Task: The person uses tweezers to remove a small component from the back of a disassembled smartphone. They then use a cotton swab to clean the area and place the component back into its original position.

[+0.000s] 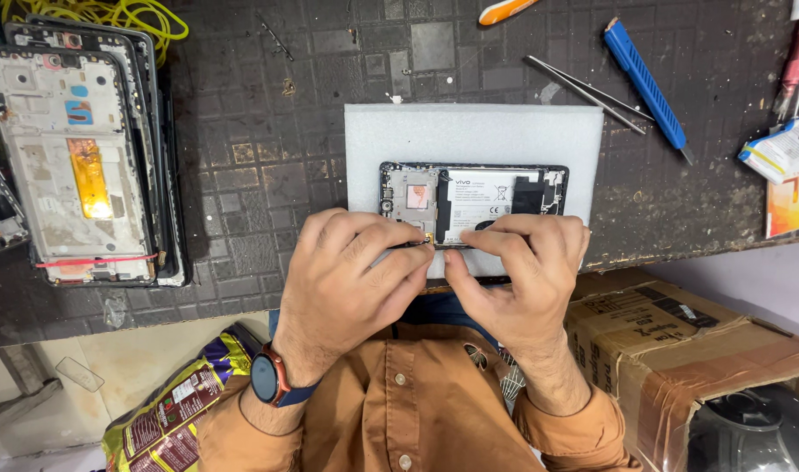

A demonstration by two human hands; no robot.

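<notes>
Your left hand (347, 280) pinches a thin dark tool (408, 246) at the opened phone (473, 203), which lies on a white foam pad (473, 131) mid-desk. Your right hand (526, 275), fingertips closed, presses the phone's near edge. Tweezers (583, 92) lie at 2 o'clock from the phone.

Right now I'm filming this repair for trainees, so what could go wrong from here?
1. Both hands, left hand and right hand, crowd the opened phone near the bench's edge; it might slide off its white foam pad.
2. The thin tool in the left fingers could slip and gouge the exposed battery.
</notes>
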